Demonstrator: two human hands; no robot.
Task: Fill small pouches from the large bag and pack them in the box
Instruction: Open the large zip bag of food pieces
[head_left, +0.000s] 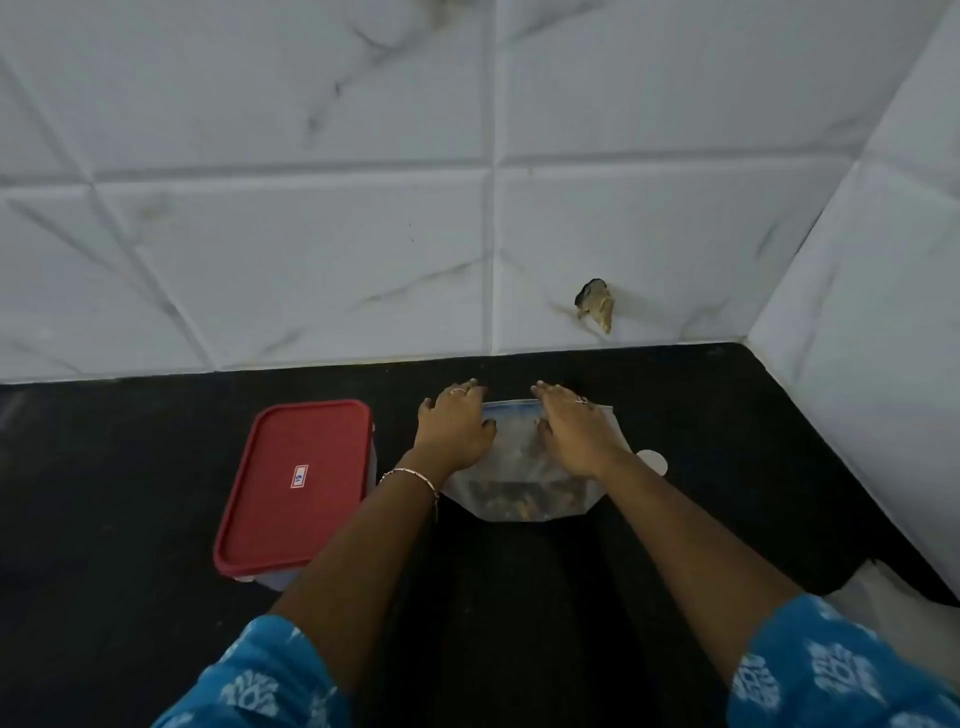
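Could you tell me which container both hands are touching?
The clear bag with the blue zip; the red-lidded box lies apart, to its left.
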